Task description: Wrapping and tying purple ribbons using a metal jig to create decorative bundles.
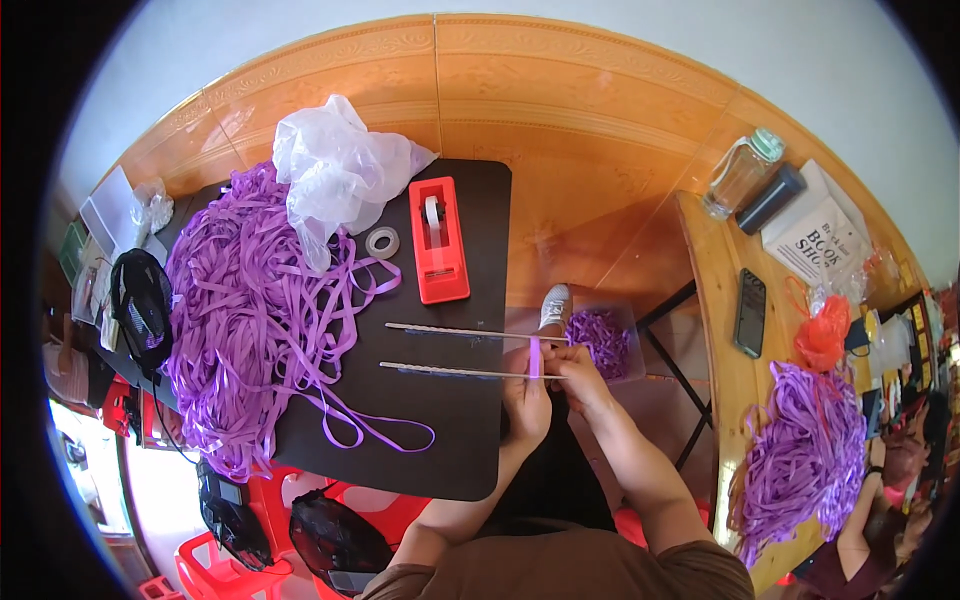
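Observation:
Two thin, ridged rods, an upper rod and a lower rod, lie side by side and reach past the right edge of the dark table. A short band of purple ribbon spans both near their right ends. My left hand is closed at the lower rod, thumb and fingers against the ribbon. Close by on the right, my right hand pinches at the rod ends; what lies between its fingertips is too small to tell. Left of the rods, a loose ribbon loop trails from a large purple ribbon heap.
On the dark table are a red tape dispenser, a tape roll and a white plastic bag. Below my hands stands a bin of purple pieces. A wooden table at right bears a phone, bottles and more ribbon.

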Demonstrator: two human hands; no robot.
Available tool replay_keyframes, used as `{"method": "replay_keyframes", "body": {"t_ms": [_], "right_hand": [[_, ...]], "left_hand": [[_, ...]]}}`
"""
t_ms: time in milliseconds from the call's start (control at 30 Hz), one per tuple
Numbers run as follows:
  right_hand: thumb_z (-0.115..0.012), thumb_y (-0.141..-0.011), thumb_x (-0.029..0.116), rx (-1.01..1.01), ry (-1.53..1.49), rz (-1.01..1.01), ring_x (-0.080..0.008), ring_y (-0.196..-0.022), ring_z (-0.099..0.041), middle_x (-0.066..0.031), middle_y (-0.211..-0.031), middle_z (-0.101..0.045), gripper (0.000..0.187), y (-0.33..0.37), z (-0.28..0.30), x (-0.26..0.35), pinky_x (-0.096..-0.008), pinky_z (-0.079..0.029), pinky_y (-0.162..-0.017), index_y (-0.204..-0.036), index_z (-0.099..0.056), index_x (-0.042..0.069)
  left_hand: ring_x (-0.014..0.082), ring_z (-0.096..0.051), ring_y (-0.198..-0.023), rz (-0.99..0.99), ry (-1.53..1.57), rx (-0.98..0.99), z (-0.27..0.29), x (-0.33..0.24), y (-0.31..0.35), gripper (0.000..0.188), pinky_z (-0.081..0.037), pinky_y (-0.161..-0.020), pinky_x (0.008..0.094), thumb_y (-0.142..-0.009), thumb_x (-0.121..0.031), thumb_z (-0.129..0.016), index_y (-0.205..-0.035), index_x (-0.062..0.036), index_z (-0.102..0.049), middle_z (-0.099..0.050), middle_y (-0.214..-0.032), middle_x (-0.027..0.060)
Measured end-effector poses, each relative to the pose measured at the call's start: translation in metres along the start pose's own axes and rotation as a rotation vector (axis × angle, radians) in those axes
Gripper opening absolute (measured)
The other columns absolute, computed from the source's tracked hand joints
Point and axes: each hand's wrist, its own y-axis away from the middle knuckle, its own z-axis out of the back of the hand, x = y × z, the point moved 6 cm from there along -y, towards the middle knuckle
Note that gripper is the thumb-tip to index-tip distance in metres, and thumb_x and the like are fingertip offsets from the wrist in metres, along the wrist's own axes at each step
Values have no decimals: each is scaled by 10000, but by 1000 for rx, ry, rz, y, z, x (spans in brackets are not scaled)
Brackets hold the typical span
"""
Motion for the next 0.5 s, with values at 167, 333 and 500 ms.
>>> {"method": "replay_keyframes", "body": {"t_ms": [167, 333, 500], "right_hand": [[-632, -825, 154, 41, 179, 43, -84, -500, -514, -2, -604, -610, 188, 33, 6, -10, -210, -358, -461, -685, -679, 37], [-656, -813, 116, -187, 482, 243, -127, -546, -532, -37, -602, -596, 167, 67, 34, -22, -235, -369, -499, -744, -682, -33], [-661, -772, -37, -342, 529, 816, -123, -644, -553, -70, -730, -575, 70, 110, 15, 19, -249, -408, -550, -838, -664, -14]], "left_hand": [[114, -547, -774, 339, 71, 24, 12, 11, 24, 190, -441, -733, 258, -972, -153, -485, -977, -1, -600, -601, -865, 48], [103, -554, -769, 423, 190, 41, 29, -5, 65, 205, -415, -797, 243, -964, -168, -502, -980, 4, -613, -612, -842, 38], [93, -580, -794, 548, 73, 113, 50, -17, 101, 200, -432, -762, 232, -955, -167, -525, -965, -8, -646, -645, -844, 32]]}}
